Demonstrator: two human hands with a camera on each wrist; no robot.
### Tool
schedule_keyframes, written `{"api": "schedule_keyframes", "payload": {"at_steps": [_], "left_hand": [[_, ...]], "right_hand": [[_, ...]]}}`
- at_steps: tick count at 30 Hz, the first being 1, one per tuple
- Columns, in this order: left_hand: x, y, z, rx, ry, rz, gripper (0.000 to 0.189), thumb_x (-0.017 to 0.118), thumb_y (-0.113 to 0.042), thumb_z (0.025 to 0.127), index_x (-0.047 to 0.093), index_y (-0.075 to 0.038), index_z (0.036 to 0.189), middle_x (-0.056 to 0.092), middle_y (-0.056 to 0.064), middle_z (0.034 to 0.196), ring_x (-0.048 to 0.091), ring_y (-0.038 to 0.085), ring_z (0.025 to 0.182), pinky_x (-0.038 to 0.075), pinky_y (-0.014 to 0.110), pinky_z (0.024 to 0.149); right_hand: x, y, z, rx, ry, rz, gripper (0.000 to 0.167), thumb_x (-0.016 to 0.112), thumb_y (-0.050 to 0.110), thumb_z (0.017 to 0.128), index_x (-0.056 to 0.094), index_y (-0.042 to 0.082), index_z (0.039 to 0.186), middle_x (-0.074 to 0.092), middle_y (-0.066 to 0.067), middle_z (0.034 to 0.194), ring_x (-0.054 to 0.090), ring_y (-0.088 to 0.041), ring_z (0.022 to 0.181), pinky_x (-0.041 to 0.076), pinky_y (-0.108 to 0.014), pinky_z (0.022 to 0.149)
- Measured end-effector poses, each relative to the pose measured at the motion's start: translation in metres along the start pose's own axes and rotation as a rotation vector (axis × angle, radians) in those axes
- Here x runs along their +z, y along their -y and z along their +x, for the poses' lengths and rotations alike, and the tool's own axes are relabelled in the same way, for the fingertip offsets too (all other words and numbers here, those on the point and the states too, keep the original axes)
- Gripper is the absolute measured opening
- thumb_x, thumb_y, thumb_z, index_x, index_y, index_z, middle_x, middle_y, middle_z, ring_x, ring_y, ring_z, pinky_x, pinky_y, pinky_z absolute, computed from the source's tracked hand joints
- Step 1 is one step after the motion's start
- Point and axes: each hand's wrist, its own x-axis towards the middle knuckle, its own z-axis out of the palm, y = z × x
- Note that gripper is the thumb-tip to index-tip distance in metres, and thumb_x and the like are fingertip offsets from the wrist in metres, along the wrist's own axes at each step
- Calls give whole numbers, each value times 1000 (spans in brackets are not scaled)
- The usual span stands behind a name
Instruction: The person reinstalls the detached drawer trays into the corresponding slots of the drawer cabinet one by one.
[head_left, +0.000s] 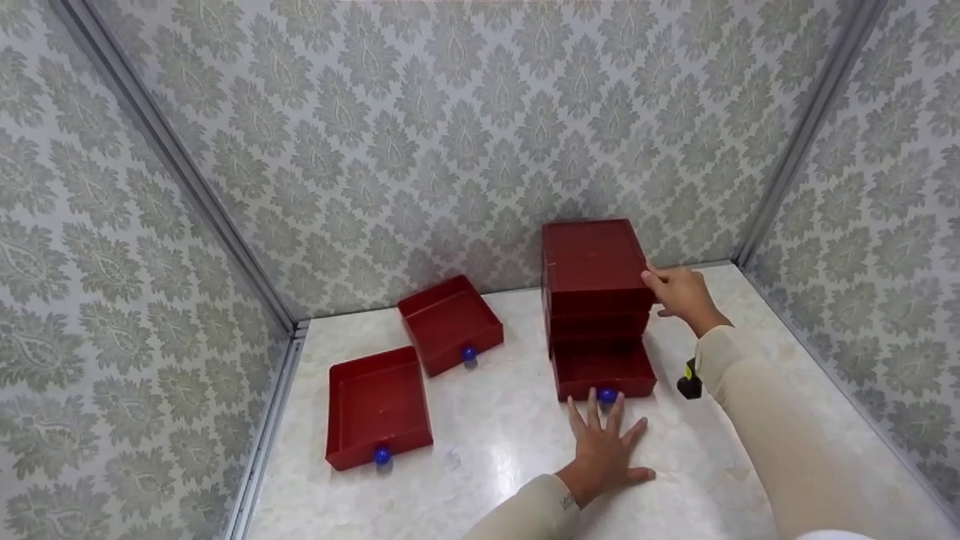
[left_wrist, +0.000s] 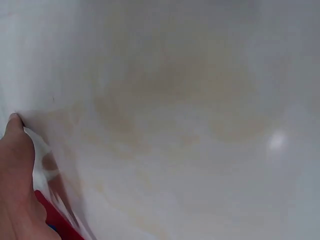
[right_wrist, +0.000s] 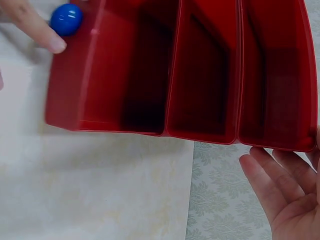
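A red drawer cabinet stands toward the back right of the table, its two upper slots without drawers. The bottom drawer projects from it, with a round blue knob on the front. My left hand has its fingers spread straight, the tips at that drawer's front beside the knob. At the cabinet's upper right front corner, my right hand grips the edge, thumb on top. The right wrist view shows its fingers against the side wall. In the left wrist view, only part of the left hand appears.
Two more red drawers with blue knobs lie on the table to the left, a back one and a front one, close together. Patterned wall panels enclose the back and sides. A small black object shows beside the right sleeve.
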Motion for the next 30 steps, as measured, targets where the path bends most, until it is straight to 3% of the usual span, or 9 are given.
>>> {"api": "schedule_keyframes", "payload": {"at_steps": [4,8,10,15,24,30], "left_hand": [[-2,15,9,-2,-8,7,85,2,-98,75,-10,-63,152,-3,-9,174,-3,42,159,6,80,115],[-1,30,18,1,-31,0,84,3,-95,80,-8,-59,155,4,-8,174,-4,38,160,7,79,116],[1,38,23,-6,-43,-9,82,5,-93,83,-5,-58,156,8,-9,173,-1,34,160,8,78,116],[4,58,38,-53,-19,-51,77,10,-88,89,0,-56,158,7,-8,173,2,24,161,8,77,117],[-9,88,52,-161,39,-57,70,15,-80,97,5,-52,160,2,-10,173,4,22,161,9,74,119],[-9,89,54,-168,14,-86,68,20,-76,99,9,-50,160,3,-11,173,6,24,161,12,75,118]], "right_hand": [[-1,-1,1,-20,-10,-4,54,49,46,107,55,10,147,65,-25,130,70,-41,97,64,-39,71],[-1,-3,1,-24,-24,-13,52,49,45,107,56,11,146,67,-26,109,71,-35,83,64,-39,70],[-1,-3,1,-17,-27,-9,52,50,45,106,55,12,146,67,-26,105,71,-32,85,64,-40,70],[0,-4,2,-1,-24,-11,52,50,44,106,55,12,147,69,-24,110,73,-32,95,64,-41,71],[0,0,5,12,-11,-17,51,50,41,107,52,13,149,67,-22,95,72,-15,75,64,-38,70],[-1,0,5,16,-17,-31,50,49,39,107,52,11,148,68,-25,109,75,-31,92,63,-36,69]]}}
